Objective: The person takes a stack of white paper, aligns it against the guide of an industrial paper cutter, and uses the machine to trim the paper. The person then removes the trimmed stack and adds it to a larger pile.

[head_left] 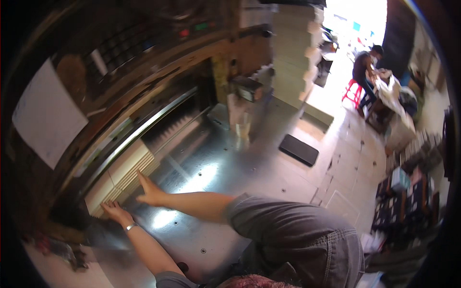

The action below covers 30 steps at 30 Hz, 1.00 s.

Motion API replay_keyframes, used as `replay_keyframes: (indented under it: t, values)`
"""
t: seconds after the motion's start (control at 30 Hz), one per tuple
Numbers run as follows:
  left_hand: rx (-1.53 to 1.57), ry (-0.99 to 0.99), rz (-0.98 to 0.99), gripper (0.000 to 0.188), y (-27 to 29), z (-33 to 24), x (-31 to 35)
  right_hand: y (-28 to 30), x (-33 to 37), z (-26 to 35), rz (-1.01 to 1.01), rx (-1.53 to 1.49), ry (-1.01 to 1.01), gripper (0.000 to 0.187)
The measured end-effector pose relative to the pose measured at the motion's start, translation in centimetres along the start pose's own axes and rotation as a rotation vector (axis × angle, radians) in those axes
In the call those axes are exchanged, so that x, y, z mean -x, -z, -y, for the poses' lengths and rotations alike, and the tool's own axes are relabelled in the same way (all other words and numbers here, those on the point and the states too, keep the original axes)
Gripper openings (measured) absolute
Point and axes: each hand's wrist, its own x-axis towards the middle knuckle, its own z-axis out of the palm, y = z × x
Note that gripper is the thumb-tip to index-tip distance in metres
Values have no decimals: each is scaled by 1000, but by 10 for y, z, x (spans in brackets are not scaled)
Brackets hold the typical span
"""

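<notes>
A stack of pale paper sheets lies on the shiny metal machine table, tucked under the long clamp bar of the cutter, which runs from about 7 o'clock up to 1 o'clock across the left half of the view. The left hand lies flat with fingers spread against the stack's near end, at 7 o'clock of the pile. The right hand sits just at 3 o'clock of the left one, fingers extended, index finger pressed along the stack's side edge. Neither hand grips anything. At 2 o'clock of the hands, a black mat lies on the tiled floor; farther off, a person sits on a red stool.
</notes>
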Motion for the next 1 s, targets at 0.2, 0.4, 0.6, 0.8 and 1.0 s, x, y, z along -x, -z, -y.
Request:
replay_keyframes:
  t: [0.2, 0.4, 0.6, 0.8, 1.0]
  values:
    - [-535, -231, 165, 74, 10, -21, 42, 142, 139, 40, 620, 262, 140, 104]
    - [-1259, -272, 633, 71, 29, -51, 154, 335, 263, 124, -49, 540, 29, 73]
    - [-1496, -341, 703, 79, 51, -70, 255, 602, 289, 108, -1275, 1027, 93, 81]
    - [-1660, -375, 639, 76, 37, -76, 287, 714, 309, 78, -1584, 490, -877, 134]
    - [-1732, -364, 619, 77, 38, -81, 294, 699, 309, 75, -1530, 459, -771, 126]
